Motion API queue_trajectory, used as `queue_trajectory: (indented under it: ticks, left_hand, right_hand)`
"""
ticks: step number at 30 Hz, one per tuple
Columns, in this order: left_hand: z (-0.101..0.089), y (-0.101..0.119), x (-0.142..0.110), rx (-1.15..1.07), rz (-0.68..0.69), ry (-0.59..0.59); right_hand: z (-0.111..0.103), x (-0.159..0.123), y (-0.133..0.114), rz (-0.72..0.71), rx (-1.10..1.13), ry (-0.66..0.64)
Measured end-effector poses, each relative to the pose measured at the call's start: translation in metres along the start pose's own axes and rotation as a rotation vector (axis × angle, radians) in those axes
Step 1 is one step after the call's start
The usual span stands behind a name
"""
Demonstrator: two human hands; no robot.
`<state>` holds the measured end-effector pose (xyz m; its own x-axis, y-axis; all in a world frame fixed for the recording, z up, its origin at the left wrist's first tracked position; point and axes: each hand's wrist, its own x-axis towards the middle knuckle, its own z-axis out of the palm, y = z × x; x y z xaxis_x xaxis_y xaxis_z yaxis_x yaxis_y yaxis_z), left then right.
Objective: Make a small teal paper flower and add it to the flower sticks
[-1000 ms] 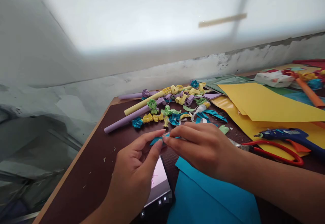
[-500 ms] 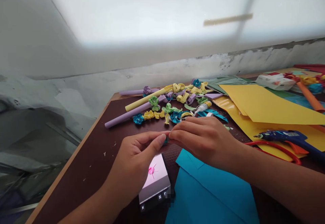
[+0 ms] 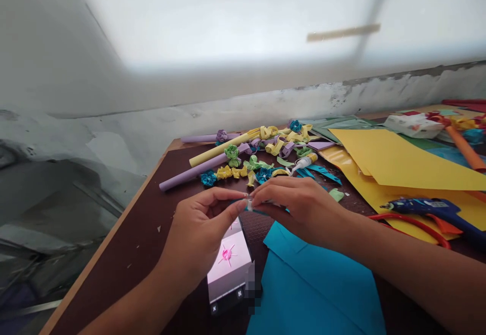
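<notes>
Left hand [image 3: 203, 228] and right hand [image 3: 301, 201] both pinch one small blue paper [image 3: 250, 206]. Lit phone [image 3: 230, 269] lies below, beside a blue sheet [image 3: 317, 287].

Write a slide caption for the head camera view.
Left hand and right hand pinch a small piece of blue paper near a phone, with paper flowers and a white bottle beyond.
</notes>
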<state>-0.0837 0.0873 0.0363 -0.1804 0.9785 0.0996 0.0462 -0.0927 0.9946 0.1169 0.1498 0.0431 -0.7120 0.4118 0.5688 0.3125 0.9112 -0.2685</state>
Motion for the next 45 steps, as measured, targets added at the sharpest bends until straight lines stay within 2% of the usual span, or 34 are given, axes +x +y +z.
queue_trajectory:
  ticks: [6, 11, 16, 20, 28, 30, 34, 37, 43, 45]
  left_hand:
    - [0.0, 0.005, -0.003, 0.109, 0.076, -0.063]
    - [0.0, 0.002, -0.002, -0.005, -0.053, -0.083]
    - [0.0, 0.001, -0.002, -0.066, -0.125, -0.072]
    - [-0.001, 0.004, -0.004, 0.009, -0.087, -0.066]
    - [-0.009, 0.004, 0.0, 0.204, -0.025, -0.223]
    - [-0.011, 0.002, 0.001, 0.22, -0.007, -0.225]
    - [-0.013, -0.001, 0.002, 0.273, -0.029, -0.207]
    - [-0.012, 0.0, 0.002, 0.298, -0.031, -0.229]
    - [-0.01, 0.0, 0.001, 0.357, -0.002, -0.275]
    - [-0.011, -0.001, 0.001, 0.381, 0.057, -0.295]
  right_hand:
    - [0.001, 0.001, -0.003, 0.103, 0.02, 0.001]
    - [0.001, -0.001, -0.004, 0.121, -0.01, 0.016]
    - [0.002, -0.004, -0.001, 0.05, -0.112, 0.013]
    - [0.001, -0.004, -0.004, 0.049, -0.146, -0.007]
    - [-0.005, -0.001, -0.01, 0.23, 0.004, -0.059]
    - [-0.007, -0.001, -0.007, 0.189, -0.007, -0.077]
    - [-0.009, -0.004, -0.001, -0.026, -0.154, -0.108]
    - [-0.009, -0.004, -0.001, -0.083, -0.259, -0.122]
    - [-0.007, 0.001, -0.004, 0.034, -0.224, -0.198]
    - [-0.008, 0.002, -0.005, 0.104, -0.161, -0.236]
